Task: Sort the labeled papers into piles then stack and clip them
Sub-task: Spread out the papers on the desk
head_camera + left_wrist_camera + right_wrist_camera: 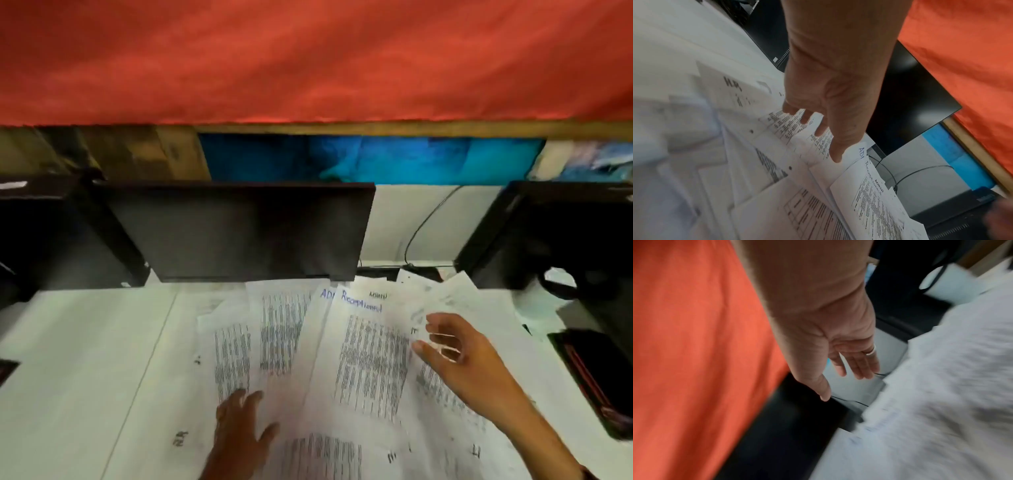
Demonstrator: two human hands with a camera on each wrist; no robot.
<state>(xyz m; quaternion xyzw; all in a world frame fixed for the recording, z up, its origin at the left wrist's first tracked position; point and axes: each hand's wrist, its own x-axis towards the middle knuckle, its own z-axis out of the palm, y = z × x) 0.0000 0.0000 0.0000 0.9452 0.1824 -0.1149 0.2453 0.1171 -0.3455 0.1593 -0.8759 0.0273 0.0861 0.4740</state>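
Several printed papers lie fanned out and overlapping on the white desk. One sheet carries a blue handwritten label reading "Receptionist"; another behind it begins "AD". My left hand lies flat with spread fingers on the lower left sheets, also seen as the left hand over the papers. My right hand hovers with straight fingers above the right side of the spread. In the blurred right wrist view the right hand holds nothing, with a ring on one finger.
A dark monitor stands just behind the papers. A black unit with a cable stands at the right, and a dark flat case lies at the right edge. Red cloth hangs above.
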